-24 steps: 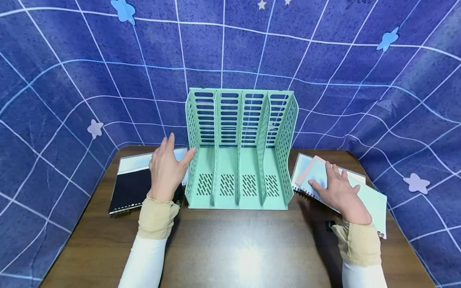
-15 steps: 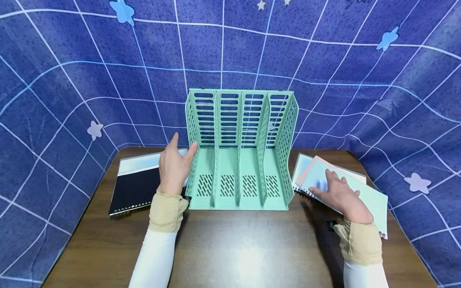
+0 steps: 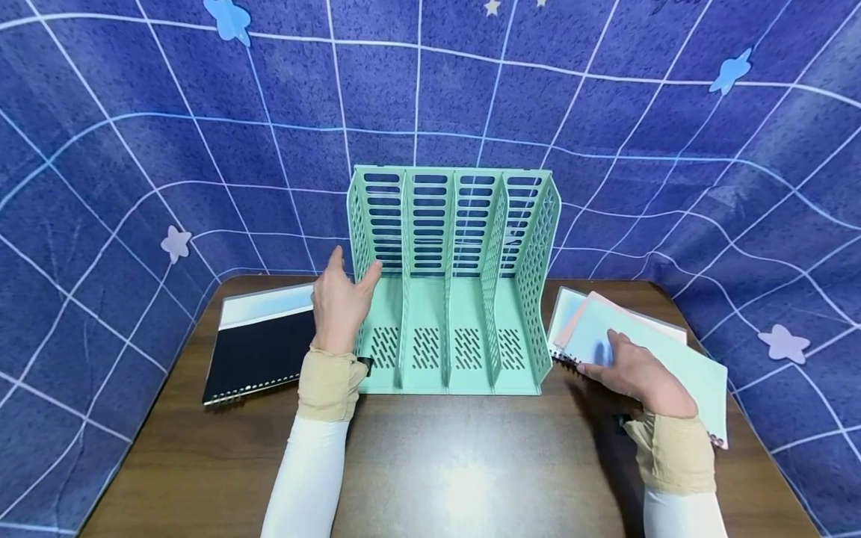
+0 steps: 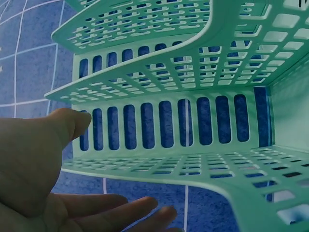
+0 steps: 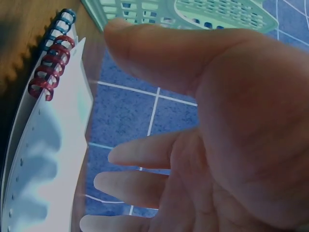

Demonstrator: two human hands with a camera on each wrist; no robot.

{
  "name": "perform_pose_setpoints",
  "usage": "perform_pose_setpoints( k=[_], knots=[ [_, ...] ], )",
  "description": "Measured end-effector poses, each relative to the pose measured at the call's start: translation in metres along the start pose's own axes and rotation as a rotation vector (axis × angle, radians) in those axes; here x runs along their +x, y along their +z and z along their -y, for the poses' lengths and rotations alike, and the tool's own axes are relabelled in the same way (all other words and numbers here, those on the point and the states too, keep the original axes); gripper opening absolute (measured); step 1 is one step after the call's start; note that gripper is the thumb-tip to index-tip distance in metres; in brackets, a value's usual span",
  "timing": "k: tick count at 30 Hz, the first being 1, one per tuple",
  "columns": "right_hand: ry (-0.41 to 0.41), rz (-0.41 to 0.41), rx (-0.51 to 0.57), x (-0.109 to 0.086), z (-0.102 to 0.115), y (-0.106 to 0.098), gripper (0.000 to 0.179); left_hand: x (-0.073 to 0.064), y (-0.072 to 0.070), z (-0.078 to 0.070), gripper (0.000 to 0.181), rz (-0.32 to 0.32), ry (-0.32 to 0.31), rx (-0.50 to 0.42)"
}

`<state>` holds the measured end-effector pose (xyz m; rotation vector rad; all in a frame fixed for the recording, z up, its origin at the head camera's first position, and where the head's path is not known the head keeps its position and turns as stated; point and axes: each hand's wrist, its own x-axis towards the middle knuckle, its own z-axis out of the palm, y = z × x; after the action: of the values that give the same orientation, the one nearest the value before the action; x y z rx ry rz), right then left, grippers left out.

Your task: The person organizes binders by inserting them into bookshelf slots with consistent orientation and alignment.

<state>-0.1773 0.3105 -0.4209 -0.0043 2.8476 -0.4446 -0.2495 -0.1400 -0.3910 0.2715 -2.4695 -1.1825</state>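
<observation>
A mint-green file rack (image 3: pixel 424 336) with upright dividers stands at the middle of the table. My left hand (image 3: pixel 339 310) is at its left side wall, thumb toward the inside and straight fingers outside, as the left wrist view shows (image 4: pixel 34 169). Whether it touches the wall I cannot tell. Over a pile of spiral notebooks (image 3: pixel 699 373) on the right hovers my right hand (image 3: pixel 642 373), fingers extended and holding nothing. In the right wrist view a red spiral binding (image 5: pixel 50 67) shows beside the hand.
On the left lies a black spiral notebook (image 3: pixel 258 351) with a pale blue-white strip (image 3: pixel 269 305) along its top. Blue grid-patterned cloth (image 3: pixel 282 179) with stars hangs behind and around the brown table (image 3: pixel 417 463).
My left hand has moved right, from above the black notebook to the rack's left wall. The right hand has lowered slightly toward the notebooks.
</observation>
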Motion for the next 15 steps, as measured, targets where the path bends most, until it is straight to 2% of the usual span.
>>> perform_pose_setpoints(
  k=[6,10,15],
  knots=[
    [0.002,0.016,0.005,0.004,-0.003,0.004,0.097,0.004,0.007,0.002,0.078,-0.016,0.003,-0.018],
    [0.002,0.026,-0.031,0.007,-0.004,0.007,0.091,0.006,0.010,0.004,0.073,-0.019,0.007,-0.012],
    [0.016,0.062,-0.036,0.010,-0.004,0.009,0.076,0.007,0.013,0.007,0.067,-0.038,0.035,-0.023]
  ],
)
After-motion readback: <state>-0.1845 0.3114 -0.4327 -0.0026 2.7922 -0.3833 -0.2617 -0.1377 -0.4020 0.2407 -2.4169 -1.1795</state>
